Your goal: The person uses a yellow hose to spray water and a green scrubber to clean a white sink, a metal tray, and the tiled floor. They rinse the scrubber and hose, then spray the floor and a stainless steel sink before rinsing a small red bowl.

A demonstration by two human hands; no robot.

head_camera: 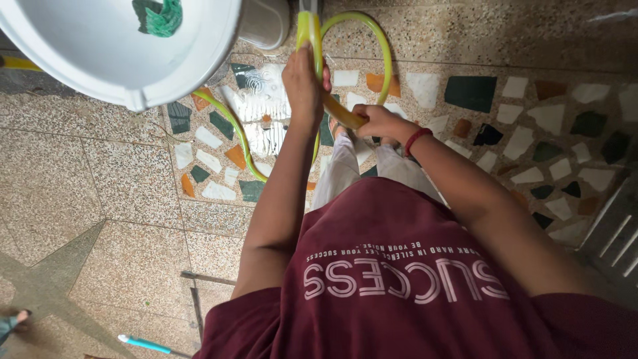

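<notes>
Above the terrazzo floor (119, 219), the yellow-green hose (382, 53) is gripped by both hands, left hand (304, 83) high, right hand (375, 123) lower; kinks are best avoided.

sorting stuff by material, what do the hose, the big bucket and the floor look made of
Hose: likely soft plastic or rubber, glossy yellow-green, bending in a loop between the left hand and right hand. Bucket: looks like moulded white plastic, smooth with a rolled rim. Floor: seemingly terrazzo, speckled, with coloured stone chips set in.
</notes>
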